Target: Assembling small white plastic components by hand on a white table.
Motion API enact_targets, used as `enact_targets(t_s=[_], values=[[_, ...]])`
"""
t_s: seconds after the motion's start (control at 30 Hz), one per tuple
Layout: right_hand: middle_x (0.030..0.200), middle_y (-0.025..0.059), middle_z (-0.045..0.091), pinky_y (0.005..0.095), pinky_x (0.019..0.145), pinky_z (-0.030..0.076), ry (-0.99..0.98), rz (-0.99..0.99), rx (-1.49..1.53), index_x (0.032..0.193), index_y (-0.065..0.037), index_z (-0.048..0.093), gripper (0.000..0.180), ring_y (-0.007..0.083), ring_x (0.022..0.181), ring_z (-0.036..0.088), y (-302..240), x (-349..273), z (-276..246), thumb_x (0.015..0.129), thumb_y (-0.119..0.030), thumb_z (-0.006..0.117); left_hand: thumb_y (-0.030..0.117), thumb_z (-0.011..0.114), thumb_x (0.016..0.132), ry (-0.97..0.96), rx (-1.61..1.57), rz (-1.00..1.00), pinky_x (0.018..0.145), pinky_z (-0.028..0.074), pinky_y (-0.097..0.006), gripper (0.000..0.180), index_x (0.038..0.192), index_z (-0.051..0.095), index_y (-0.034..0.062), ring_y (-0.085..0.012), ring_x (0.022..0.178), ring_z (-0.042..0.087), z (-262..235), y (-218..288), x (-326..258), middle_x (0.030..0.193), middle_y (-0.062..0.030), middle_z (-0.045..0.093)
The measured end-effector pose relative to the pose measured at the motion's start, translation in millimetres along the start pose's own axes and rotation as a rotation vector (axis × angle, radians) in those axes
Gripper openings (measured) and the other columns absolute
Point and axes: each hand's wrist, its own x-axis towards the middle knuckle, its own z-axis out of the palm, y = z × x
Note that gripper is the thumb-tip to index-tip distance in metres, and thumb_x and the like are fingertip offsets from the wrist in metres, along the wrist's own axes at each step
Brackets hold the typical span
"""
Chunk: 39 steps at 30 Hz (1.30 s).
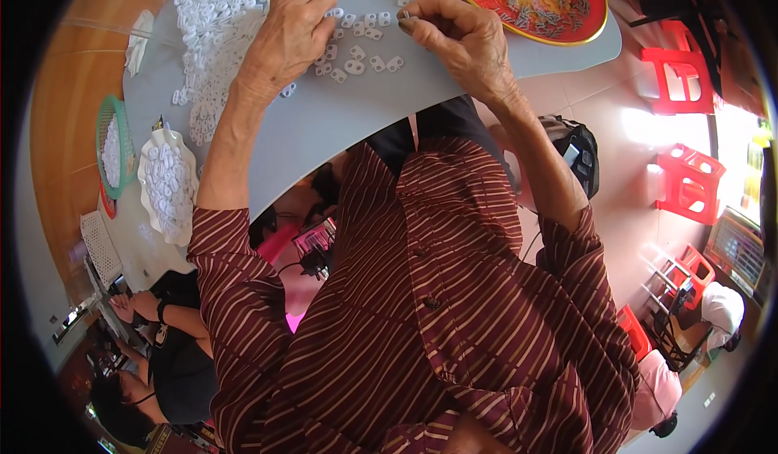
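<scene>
Grey table point(340, 130) fills upper centre of the frame, its edge bending toward the rim; left hand point(288, 36) rests palm down, fingers curled, on loose small white plastic pieces point(356, 53) at top centre; right hand point(458, 36) just right of it pinches one white piece point(403, 14) between fingertips; big heap of white pieces point(211, 24) at upper left, touching the left hand; red patterned round tray point(531, 0) at upper right on the table; white bag of pieces point(168, 182) and green basket point(113, 146) at left; orange wooden wall beyond, far left; pale tiled floor at right with red plastic stools point(689, 182); another person point(154, 357) seated lower left.
</scene>
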Motion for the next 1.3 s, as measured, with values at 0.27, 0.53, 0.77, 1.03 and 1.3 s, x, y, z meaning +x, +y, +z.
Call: enact_targets(t_s=[0.27,0.53,0.77,1.03,1.3], values=[[0.08,-0.0002,0.066,0.0219,0.068,0.05,-0.02,-0.004,-0.047,0.097,-0.006,0.068,0.022,0.0062,0.074,0.059,0,1,-1,0.084,-0.024,0.069,0.002,0.061,0.076,0.126,-0.086,-0.036,0.082,0.043,-0.039,0.01,0.082,0.054,0.0022,-0.0293,0.088,0.05,7,5,0,0.082,-0.0111,0.053],[0.077,0.0025,0.066,0.0239,0.069,0.05,0.035,-0.043,0.069,0.096,-0.003,0.067,0.018,0.0083,0.075,0.061,6,2,-3,0.086,-0.018,0.065,0.002,0.061,0.078,0.197,-0.527,-0.271,0.071,0.05,-0.031,0.015,0.092,0.057,0.0009,-0.0221,0.076,0.06,5,42,8,0.083,-0.0091,0.061],[0.08,0.002,0.066,0.0238,0.07,0.05,0.073,-0.115,0.2,0.101,-0.004,0.065,0.019,0.0085,0.076,0.061,15,6,1,0.089,-0.019,0.063,0.003,0.06,0.081,0.225,-0.592,-0.201,0.067,0.05,-0.028,0.02,0.101,0.06,0.0002,-0.0166,0.075,0.061,12,54,17,0.084,-0.0074,0.064],[0.08,0.0038,0.067,0.0238,0.07,0.051,0.03,-0.066,0.268,0.102,-0.001,0.063,0.021,0.0084,0.078,0.063,7,5,-2,0.089,-0.017,0.062,0.009,0.061,0.088,0.253,-1.04,-0.396,0.066,0.048,-0.021,0.019,0.105,0.062,0.0021,-0.0074,0.078,0.059,22,59,9,0.089,-0.0034,0.065],[0.08,0.0034,0.065,0.0224,0.068,0.052,0.036,-0.016,0.246,0.105,0.0,0.061,0.021,0.0081,0.073,0.062,6,2,2,0.087,-0.011,0.063,0.011,0.061,0.09,0.326,-1.328,-0.438,0.075,0.047,-0.021,0.018,0.104,0.062,0.0006,-0.0077,0.08,0.059,23,57,15,0.089,-0.0021,0.064]])
